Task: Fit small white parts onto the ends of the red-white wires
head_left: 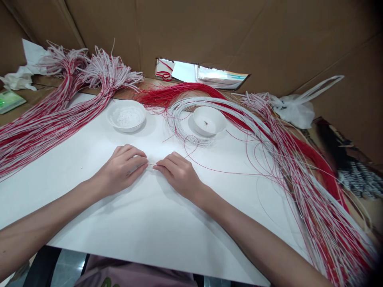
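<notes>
The person's left hand point(125, 164) and right hand point(180, 174) are working close together over the middle of a white, flat-topped table point(134, 231), their fingertips facing each other just apart. Both hands are pinching, thumb against fingers, a thin red strand point(151, 164) that is spanning the small gap between them; the parts within the fingers are staying hidden. Beyond the left hand, a round white bowl point(127, 128) is holding small white bits. Beyond the right hand, a second round white bowl point(214, 115) is holding a small dark item, too small to identify. A curved bundle of white strands point(243, 113) is passing around the second bowl's far side, with a bundle of bright red strands point(194, 87) lying behind it. Tied red-and-white strand bundles point(89, 105) are extending along the left, and a loose red-and-white bundle point(299, 179) is running down the right. A knotted white plastic bag point(295, 109) is sitting near the brown cardboard wall point(209, 36).
</notes>
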### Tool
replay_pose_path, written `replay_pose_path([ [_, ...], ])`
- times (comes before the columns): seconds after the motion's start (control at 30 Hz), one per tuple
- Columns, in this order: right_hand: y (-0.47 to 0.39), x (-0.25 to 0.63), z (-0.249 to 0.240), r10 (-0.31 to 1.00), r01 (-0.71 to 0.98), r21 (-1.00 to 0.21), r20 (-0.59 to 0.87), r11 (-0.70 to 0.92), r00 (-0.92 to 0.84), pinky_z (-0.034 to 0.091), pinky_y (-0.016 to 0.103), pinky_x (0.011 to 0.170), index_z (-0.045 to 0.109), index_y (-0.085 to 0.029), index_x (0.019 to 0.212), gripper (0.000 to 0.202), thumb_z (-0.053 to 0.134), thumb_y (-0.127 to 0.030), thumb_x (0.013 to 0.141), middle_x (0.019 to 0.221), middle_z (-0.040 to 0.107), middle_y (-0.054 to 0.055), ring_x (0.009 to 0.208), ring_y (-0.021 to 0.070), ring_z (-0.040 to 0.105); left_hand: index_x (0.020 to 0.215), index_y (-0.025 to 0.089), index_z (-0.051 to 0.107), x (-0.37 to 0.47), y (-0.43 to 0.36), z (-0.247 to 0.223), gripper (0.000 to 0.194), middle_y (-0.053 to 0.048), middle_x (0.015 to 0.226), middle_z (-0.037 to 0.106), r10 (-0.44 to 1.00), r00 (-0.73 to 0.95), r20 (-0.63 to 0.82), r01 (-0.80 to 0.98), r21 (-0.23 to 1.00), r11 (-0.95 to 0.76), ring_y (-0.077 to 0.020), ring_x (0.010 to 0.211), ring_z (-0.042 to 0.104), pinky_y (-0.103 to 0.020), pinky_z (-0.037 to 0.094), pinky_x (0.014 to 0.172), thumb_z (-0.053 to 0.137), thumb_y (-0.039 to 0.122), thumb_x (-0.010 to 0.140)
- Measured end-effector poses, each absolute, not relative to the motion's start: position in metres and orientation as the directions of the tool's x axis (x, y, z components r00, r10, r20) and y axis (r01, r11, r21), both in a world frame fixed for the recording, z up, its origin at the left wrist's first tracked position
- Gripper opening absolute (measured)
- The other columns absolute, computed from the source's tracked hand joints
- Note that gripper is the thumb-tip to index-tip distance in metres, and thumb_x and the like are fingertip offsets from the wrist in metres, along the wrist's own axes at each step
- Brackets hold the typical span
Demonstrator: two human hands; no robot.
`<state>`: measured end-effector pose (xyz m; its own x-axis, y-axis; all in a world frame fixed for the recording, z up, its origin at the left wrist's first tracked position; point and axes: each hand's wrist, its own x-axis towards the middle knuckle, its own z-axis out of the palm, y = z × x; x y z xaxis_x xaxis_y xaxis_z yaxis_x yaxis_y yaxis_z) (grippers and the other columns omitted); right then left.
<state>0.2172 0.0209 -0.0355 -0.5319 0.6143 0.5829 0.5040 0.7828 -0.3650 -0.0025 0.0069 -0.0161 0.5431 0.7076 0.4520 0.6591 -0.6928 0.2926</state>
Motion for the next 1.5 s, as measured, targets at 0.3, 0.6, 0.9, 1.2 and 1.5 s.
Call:
replay_pose_path([
  [0.3, 0.019, 0.217, -0.037, 0.617, 0.526, -0.357, 0.619, 0.772, -0.486, 0.042, 0.024, 0.061, 0.061, -0.017, 0.074, 0.027, 0.053, -0.028, 0.097, 0.065, 0.060, 0.000, 0.063, 0.0106, 0.049, 0.098, 0.021, 0.062, -0.010, 0.011, -0.014, 0.010, -0.004, 0.099, 0.066, 0.692, 0.590, 0.416, 0.648, 0.268, -0.713, -0.0188, 0.091, 0.056, -0.036, 0.041, 0.080, 0.059, 0.015, 0.090],
  [0.6, 0.017, 0.217, -0.036, 0.576, 0.503, -0.331, 0.661, 0.799, -0.481, 0.036, 0.021, 0.053, 0.063, -0.016, 0.074, 0.025, 0.056, -0.025, 0.096, 0.060, 0.060, -0.003, 0.054, 0.0069, 0.051, 0.118, 0.018, 0.057, 0.002, 0.005, -0.018, 0.029, -0.006, 0.101, 0.066, 0.609, 0.631, 0.481, 0.583, 0.223, -0.781, -0.0181, 0.094, 0.057, -0.034, 0.043, 0.082, 0.058, 0.009, 0.091],
  [0.9, 0.019, 0.218, -0.039, 0.536, 0.386, -0.385, 0.712, 0.838, -0.454, 0.038, 0.020, 0.052, 0.063, -0.016, 0.070, 0.024, 0.063, -0.026, 0.091, 0.057, 0.059, -0.004, 0.051, 0.0060, 0.050, 0.104, 0.020, 0.058, 0.008, 0.002, -0.018, 0.014, -0.003, 0.095, 0.070, 0.567, 0.643, 0.515, 0.533, 0.231, -0.814, -0.0169, 0.087, 0.059, -0.033, 0.043, 0.079, 0.055, 0.011, 0.093],
  [1.2, 0.017, 0.217, -0.033, 0.572, 0.474, -0.353, 0.670, 0.806, -0.473, 0.040, 0.022, 0.055, 0.061, -0.018, 0.076, 0.021, 0.057, -0.025, 0.095, 0.061, 0.062, -0.002, 0.055, 0.0079, 0.053, 0.102, 0.021, 0.063, -0.003, 0.008, -0.014, 0.015, -0.004, 0.093, 0.070, 0.655, 0.580, 0.484, 0.591, 0.304, -0.747, -0.0172, 0.086, 0.058, -0.034, 0.044, 0.078, 0.055, 0.014, 0.091],
  [1.5, 0.017, 0.215, -0.032, 0.633, 0.565, -0.371, 0.672, 0.737, -0.384, 0.037, 0.023, 0.052, 0.060, -0.018, 0.079, 0.018, 0.054, -0.020, 0.095, 0.063, 0.062, -0.001, 0.057, 0.0085, 0.054, 0.095, 0.020, 0.064, -0.001, 0.002, -0.006, 0.008, -0.002, 0.075, 0.064, 0.719, 0.432, 0.545, 0.620, 0.400, -0.675, -0.0159, 0.072, 0.055, -0.030, 0.046, 0.070, 0.060, 0.017, 0.088],
])
